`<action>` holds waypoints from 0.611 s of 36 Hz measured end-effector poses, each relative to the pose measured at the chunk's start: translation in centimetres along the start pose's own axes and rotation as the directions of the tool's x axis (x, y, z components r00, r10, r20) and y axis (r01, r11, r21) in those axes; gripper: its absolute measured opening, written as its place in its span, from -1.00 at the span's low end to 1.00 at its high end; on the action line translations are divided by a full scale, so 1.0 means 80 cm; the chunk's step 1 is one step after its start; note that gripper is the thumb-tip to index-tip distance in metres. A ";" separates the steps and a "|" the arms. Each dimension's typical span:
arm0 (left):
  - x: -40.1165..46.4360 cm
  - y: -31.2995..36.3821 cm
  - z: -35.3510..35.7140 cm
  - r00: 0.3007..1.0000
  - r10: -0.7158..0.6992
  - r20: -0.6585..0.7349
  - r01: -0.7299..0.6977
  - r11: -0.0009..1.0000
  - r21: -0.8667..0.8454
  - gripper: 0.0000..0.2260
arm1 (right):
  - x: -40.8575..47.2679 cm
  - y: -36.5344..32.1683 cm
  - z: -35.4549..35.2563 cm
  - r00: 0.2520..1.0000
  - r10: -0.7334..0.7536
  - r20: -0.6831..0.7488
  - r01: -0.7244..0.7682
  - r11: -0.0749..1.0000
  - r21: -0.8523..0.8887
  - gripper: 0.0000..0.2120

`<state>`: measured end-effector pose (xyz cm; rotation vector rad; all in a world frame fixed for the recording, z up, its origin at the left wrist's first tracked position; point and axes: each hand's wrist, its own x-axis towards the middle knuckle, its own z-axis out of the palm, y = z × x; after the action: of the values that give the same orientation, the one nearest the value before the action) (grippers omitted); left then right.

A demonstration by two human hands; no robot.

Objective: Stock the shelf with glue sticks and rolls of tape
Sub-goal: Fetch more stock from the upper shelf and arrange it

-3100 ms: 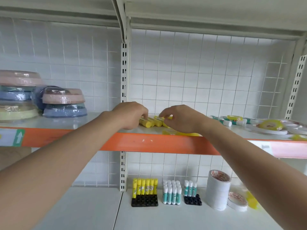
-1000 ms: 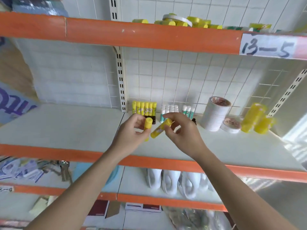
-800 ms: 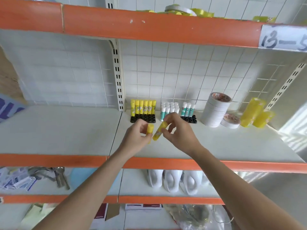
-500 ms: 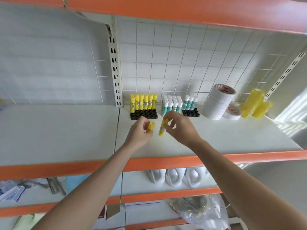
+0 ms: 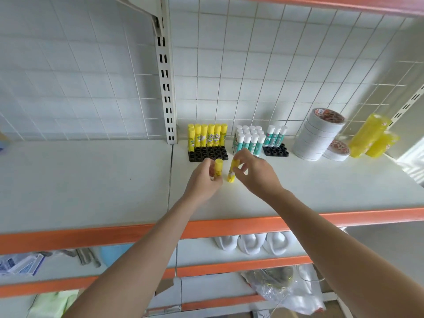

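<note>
left grip (image 5: 203,179): fingers curled, pinching | right grip (image 5: 255,173): fingers curled, pinching | both arms extended forward

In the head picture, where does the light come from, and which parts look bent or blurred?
Head view: strong daylight enters from the right and makes bright stripes on the white shelf board; the wide lens bends the orange shelf edge and the white wire grid panel; the yellow tape rolls at the right look slightly smeared.

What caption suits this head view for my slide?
Each hand, left and right, holds a yellow glue stick before the black tray.
</note>
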<state>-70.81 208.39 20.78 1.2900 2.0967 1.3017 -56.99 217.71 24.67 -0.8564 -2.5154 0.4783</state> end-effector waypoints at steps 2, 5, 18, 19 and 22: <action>0.000 -0.002 -0.001 1.000 -0.013 0.010 0.013 1.000 0.009 -0.88 | 0.000 0.000 0.000 1.000 -0.006 0.018 0.007 1.000 -0.006 -0.83; 0.000 -0.004 0.000 0.999 -0.007 0.050 0.005 1.000 0.030 -0.87 | 0.003 0.000 -0.001 1.000 -0.006 0.014 0.006 1.000 -0.003 -0.85; -0.007 -0.023 -0.013 0.988 0.115 0.105 -0.141 0.947 0.288 -0.73 | 0.025 -0.010 -0.002 0.997 -0.069 -0.041 0.070 0.997 0.014 -0.86; -0.010 -0.027 -0.016 0.984 0.142 0.111 -0.172 0.922 0.345 -0.70 | 0.030 -0.013 -0.002 0.996 -0.074 -0.043 0.075 0.997 0.030 -0.87; -0.019 -0.039 -0.023 0.970 0.206 0.127 -0.242 0.837 0.491 -0.70 | 0.046 -0.022 0.001 0.997 -0.076 -0.011 0.077 0.995 0.068 -0.86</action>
<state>-72.92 205.64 18.85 1.8125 2.3851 0.7823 -60.50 218.76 26.47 -0.7323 -2.4984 0.5317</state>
